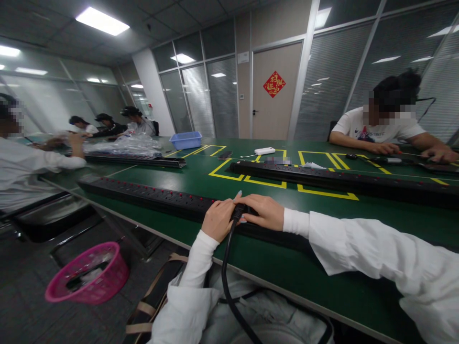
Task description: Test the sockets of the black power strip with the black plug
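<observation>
A long black power strip (143, 192) with a row of small red parts lies along the near side of the green table (193, 177). My left hand (218, 220) and my right hand (263, 210) meet over it, both closed around the black plug (238, 210), the left from one side and the right from the other. From the plug a thick black cable (225, 272) hangs over the table edge toward my lap. My fingers partly hide the plug, and whether it sits in the strip cannot be made out.
Beyond lie another black strip (322, 177), a dark metal channel (168, 162), a white device (264, 151) and a blue basket (185, 139). A pink basket (114, 272) stands on the floor at left. People sit at the right and left; yellow tape marks the table.
</observation>
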`<state>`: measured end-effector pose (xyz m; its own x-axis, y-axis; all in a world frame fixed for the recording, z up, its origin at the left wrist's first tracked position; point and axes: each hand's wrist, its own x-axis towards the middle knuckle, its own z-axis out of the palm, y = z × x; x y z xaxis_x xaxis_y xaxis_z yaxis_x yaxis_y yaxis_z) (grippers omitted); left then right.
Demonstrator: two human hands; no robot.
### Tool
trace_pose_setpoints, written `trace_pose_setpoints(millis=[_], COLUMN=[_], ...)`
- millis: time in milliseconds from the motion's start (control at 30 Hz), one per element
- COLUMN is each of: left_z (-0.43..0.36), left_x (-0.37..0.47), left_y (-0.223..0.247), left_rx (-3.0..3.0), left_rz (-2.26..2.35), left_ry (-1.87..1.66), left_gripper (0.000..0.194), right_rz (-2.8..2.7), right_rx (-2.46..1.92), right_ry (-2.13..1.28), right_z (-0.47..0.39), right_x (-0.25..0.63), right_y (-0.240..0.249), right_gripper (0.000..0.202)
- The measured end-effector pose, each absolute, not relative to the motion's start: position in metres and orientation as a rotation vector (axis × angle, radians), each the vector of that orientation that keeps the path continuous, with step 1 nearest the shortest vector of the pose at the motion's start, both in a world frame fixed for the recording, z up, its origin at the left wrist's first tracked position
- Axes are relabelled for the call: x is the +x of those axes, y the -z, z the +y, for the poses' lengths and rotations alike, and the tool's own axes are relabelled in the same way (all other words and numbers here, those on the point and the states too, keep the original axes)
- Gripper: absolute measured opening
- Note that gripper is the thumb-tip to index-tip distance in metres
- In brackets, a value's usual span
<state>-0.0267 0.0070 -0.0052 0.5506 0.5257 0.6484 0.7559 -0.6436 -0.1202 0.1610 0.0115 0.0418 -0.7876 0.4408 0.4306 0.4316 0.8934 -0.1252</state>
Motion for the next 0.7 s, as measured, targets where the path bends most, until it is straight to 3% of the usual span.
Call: trace_pose_setpoints(millis=[700], left_z=[0.0064], left_x=[-0.0264], left_y=[0.0065], left_rx=[-2.418], left_rz=[-1.070], left_ry=[0.809], left_gripper=[0.054], right_rz=[-2.604], right_rx=[-0.594], right_ry=[-0.009], right_z=[0.0127], right_x=[0.1622], right_y=[-0.0410], right_gripper=[0.038])
